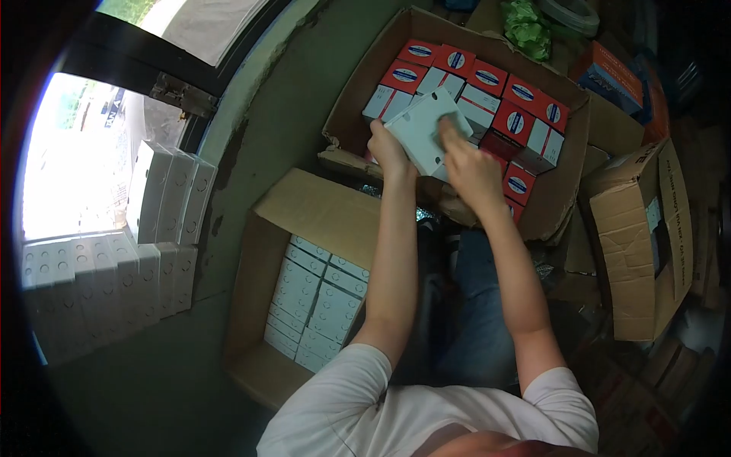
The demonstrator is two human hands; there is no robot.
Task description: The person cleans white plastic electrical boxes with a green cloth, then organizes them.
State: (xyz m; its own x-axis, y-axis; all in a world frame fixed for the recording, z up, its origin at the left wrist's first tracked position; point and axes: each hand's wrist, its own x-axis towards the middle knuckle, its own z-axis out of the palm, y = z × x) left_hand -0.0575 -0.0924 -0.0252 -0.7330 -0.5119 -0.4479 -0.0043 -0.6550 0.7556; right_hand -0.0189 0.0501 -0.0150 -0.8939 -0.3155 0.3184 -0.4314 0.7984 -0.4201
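Note:
A flat white box [420,131] with small dark round holes is held tilted above a large open cardboard carton [576,171]. My left hand [391,154] grips its left edge, with the fingers partly hidden underneath. The outstretched fingers of my right hand [466,161] touch the upper face of the white box, slightly blurred; a dark patch shows by the fingertips. Beneath, several small red and white boxes [522,91] with blue oval labels fill the carton in rows.
Left of my legs, an open carton [242,335] holds stacked white boxes [295,286]. More white boxes [106,282] are stacked by the bright window. At the right lie a brown carton [620,255] and an orange and blue box [609,80]. Green plastic [525,30] sits behind.

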